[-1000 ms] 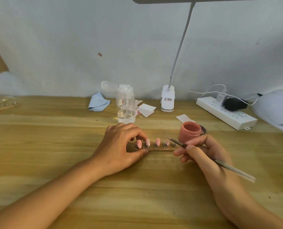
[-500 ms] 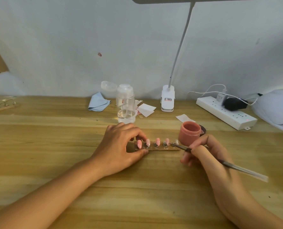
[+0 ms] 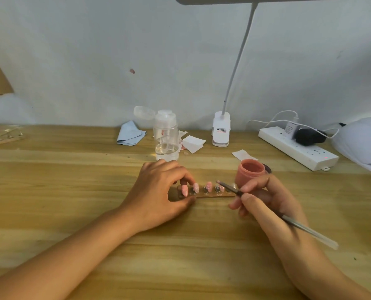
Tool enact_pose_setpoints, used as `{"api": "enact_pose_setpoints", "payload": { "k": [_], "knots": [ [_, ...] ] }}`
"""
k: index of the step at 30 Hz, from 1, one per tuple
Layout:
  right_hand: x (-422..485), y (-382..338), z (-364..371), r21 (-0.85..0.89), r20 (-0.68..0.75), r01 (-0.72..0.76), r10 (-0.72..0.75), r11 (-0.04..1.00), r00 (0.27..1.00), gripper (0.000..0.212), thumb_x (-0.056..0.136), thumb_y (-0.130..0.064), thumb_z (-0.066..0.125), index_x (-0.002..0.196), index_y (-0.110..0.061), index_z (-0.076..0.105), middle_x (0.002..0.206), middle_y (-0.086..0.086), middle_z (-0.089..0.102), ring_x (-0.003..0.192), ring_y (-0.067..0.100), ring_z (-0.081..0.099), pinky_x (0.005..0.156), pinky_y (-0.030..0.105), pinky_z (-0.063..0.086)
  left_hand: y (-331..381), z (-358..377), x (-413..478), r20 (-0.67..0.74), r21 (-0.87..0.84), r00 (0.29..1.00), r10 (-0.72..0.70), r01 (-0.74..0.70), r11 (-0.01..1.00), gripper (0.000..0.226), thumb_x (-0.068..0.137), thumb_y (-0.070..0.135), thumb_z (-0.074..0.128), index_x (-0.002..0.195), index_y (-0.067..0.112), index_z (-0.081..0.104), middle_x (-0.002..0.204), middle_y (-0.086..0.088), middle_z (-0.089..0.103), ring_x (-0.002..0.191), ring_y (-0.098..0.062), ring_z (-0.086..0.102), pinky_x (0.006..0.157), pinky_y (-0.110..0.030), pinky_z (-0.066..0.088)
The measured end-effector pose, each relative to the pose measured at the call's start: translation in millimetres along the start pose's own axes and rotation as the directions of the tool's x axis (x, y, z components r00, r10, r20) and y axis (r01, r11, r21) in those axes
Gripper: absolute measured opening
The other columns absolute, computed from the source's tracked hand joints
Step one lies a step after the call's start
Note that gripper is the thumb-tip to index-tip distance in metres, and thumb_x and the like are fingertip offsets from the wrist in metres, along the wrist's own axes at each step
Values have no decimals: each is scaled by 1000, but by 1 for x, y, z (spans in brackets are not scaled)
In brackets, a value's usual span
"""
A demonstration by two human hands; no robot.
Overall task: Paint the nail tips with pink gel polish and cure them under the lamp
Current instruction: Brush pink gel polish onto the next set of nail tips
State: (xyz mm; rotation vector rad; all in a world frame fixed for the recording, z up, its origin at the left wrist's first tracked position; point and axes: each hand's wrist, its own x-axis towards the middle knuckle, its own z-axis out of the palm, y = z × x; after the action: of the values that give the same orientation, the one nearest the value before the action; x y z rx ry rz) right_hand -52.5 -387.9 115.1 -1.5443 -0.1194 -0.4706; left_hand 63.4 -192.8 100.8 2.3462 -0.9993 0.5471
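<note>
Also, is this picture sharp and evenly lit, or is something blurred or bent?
Head view: mostly sharp, though the brush smears at its far end; the wall is dim, the table brighter; the wood grain bows from the wide lens.

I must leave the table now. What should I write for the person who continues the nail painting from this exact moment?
Left hand: pinches the left end of the wooden strip.
Right hand: holds the brush, with its tip over the right part of the strip.
The open pink gel jar stands just behind the strip. The white curing lamp is at the far right.
Done: four nail tips look pink.
Left: the right-end tip is unclear behind the brush, so check it. Finish painting, then cure the strip under the lamp.
</note>
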Motion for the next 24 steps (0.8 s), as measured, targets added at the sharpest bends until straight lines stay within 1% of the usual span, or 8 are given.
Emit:
{"api": "enact_pose_setpoints", "payload": {
  "k": [3,6,9,17,19,22,23,24],
  "knots": [
    [0,2,-1,-10,0,-21,21,1000,1000,11,90,12,54,87,1,53,71,14,71,62,10,61,63,19,50,1,1,0,-8,11,1000,9,-9,1000,17,73,47,68,88,41,61,81,23,54,87,7,46,84,-18,29],
    [0,2,0,-15,8,-47,47,999,999,7,90,9,54,89,2,53,75,16,73,62,13,60,64,22,51,2,1,0,-23,22,1000,17,-16,1000,17,72,42,70,87,40,62,80,23,53,85,5,46,83,-22,32],
    [0,0,1,-6,8,-51,51,999,999,7,91,7,54,88,1,53,76,16,74,61,10,59,63,19,50,3,0,-1,-26,24,999,22,-21,999,18,72,39,73,87,39,63,79,23,52,85,6,46,82,-22,32],
    [1,1,3,-32,41,-51,53,998,998,5,91,5,55,88,1,54,77,14,75,61,5,62,61,16,49,5,-1,-1,-25,27,999,27,-26,999,18,73,39,72,89,39,63,80,22,52,84,4,45,82,-26,34],
    [1,0,2,-41,38,-35,37,999,999,6,91,5,54,88,0,54,77,14,74,61,7,61,61,16,49,5,-1,-1,-24,28,999,27,-26,999,18,73,39,72,88,39,63,80,21,52,84,4,46,81,-25,33],
    [2,-3,0,-13,-29,19,-20,1000,999,8,93,5,50,89,0,53,78,20,71,59,11,59,58,20,49,5,-1,-1,-22,33,999,26,-25,999,16,74,43,68,89,38,63,80,22,51,83,3,44,80,-25,32],
    [2,-4,-1,10,-43,38,-37,999,998,6,94,3,49,90,0,53,82,24,68,60,12,60,57,22,49,4,-1,-1,-21,34,999,26,-25,999,16,74,44,68,89,38,62,81,22,51,83,3,44,80,-26,32],
    [2,-6,-1,23,-43,51,-50,998,998,4,93,-2,51,92,1,53,85,23,68,62,13,61,59,24,50,5,-1,-1,-22,36,999,28,-27,999,16,74,43,68,89,38,62,82,22,51,83,4,43,80,-26,33]
  ]
}}
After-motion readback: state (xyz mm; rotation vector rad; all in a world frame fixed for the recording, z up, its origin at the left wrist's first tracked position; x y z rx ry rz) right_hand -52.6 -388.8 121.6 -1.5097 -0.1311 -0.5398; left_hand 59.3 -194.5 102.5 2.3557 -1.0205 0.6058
